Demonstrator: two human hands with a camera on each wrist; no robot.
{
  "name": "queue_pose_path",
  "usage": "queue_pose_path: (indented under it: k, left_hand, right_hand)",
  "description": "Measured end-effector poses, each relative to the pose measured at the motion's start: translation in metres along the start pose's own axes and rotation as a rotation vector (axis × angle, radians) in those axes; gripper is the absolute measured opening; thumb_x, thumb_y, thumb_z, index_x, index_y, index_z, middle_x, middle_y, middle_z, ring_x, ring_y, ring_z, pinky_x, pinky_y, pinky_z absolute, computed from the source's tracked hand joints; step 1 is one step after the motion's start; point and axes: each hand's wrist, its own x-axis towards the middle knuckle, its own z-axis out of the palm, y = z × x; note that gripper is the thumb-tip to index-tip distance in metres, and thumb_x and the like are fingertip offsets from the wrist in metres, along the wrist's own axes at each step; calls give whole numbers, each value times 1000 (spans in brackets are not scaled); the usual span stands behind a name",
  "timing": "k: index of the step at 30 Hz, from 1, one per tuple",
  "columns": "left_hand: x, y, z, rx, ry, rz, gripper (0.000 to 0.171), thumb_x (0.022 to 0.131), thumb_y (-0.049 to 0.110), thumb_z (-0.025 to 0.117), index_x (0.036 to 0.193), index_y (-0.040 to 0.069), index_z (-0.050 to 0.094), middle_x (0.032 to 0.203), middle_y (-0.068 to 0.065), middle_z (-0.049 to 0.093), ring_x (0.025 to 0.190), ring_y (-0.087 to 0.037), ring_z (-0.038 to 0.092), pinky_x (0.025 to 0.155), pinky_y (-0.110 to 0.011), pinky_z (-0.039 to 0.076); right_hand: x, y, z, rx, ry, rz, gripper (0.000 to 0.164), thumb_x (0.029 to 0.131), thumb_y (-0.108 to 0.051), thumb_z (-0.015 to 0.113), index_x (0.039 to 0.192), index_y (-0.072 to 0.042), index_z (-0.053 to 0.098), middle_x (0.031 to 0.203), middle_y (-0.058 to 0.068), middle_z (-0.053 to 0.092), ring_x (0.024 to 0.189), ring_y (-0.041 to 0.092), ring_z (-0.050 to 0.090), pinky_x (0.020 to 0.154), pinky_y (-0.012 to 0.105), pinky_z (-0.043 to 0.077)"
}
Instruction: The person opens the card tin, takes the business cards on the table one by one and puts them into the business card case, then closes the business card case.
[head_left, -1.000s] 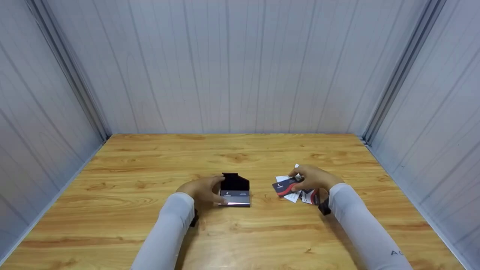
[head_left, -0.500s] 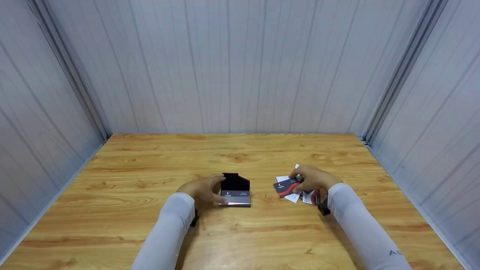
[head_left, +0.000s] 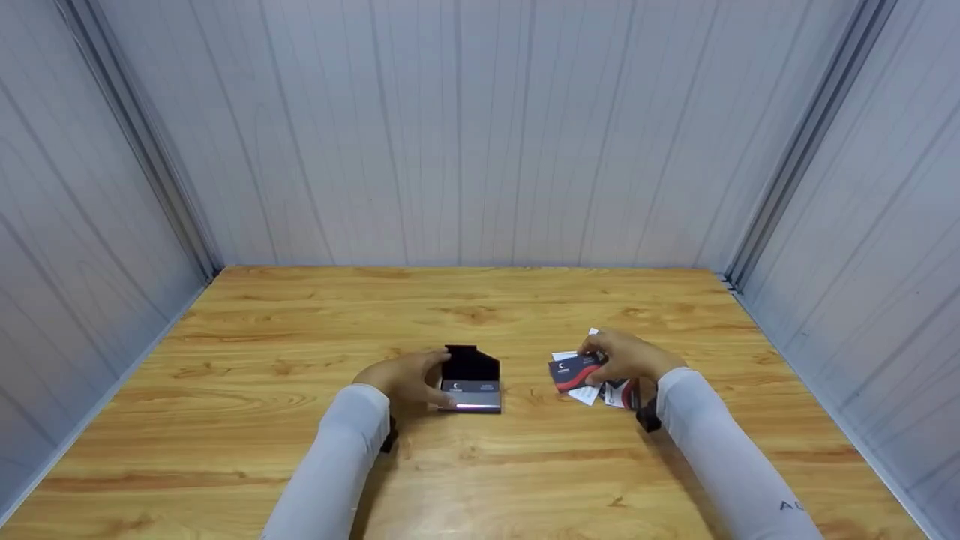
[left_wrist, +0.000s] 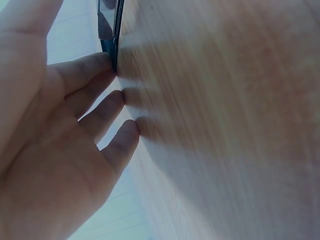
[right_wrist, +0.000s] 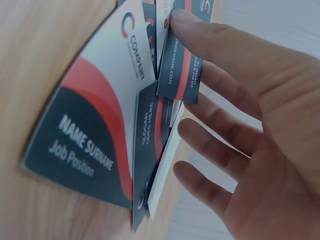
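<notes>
A business card case (head_left: 477,409) lies on the table with its dark lid (head_left: 470,364) raised, and a dark card (head_left: 480,387) shows inside it. My left hand (head_left: 401,377) holds the case by its left side, thumb at the front and fingers toward the back. In the left wrist view only a corner of the case (left_wrist: 106,25) shows beyond the fingers (left_wrist: 102,115). To the right, my right hand (head_left: 634,356) pinches a dark business card (head_left: 571,373) with a red stripe. Beneath it, several overlapping business cards (right_wrist: 85,120) lie fanned out.
The wood-grain table (head_left: 480,480) carries the case and the loose cards, a short gap between them. Pale panel walls (head_left: 480,135) enclose the table at the back and on both sides.
The dark card in my right hand has shifted very slightly to the right and up. My left hand and the case stay where they were.
</notes>
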Motion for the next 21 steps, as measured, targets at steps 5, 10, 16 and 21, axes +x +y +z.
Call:
queue_pose_path:
  k: [5,10,16,21]
  left_hand:
    - [2,-2,0,-21,5,6,101,81,52,81,160,21,28,164,-6,24,149,-31,22,118,-53,23]
    - [1,-1,0,-9,8,7,100,82,51,81,160,20,28,164,-6,23,149,-31,22,118,-53,22]
    - [0,1,1,5,6,-7,100,82,54,79,161,22,27,165,-4,23,149,-31,22,117,-54,23]
    - [0,1,1,5,13,-13,100,81,54,80,160,24,28,164,-2,23,149,-30,23,117,-54,24]
  right_hand:
    - [0,3,1,53,38,10,31,88,-15,79,112,-1,67,108,11,66,102,28,60,92,50,49]
    - [-2,2,0,89,54,68,14,96,-12,70,109,-6,68,105,8,67,98,25,61,89,49,50]
    - [-2,1,-2,130,45,109,12,103,-12,58,108,-10,68,102,4,68,90,19,60,84,44,49]
    - [-3,1,-5,159,32,124,13,105,-14,55,109,-11,67,99,2,66,87,18,58,80,41,48]
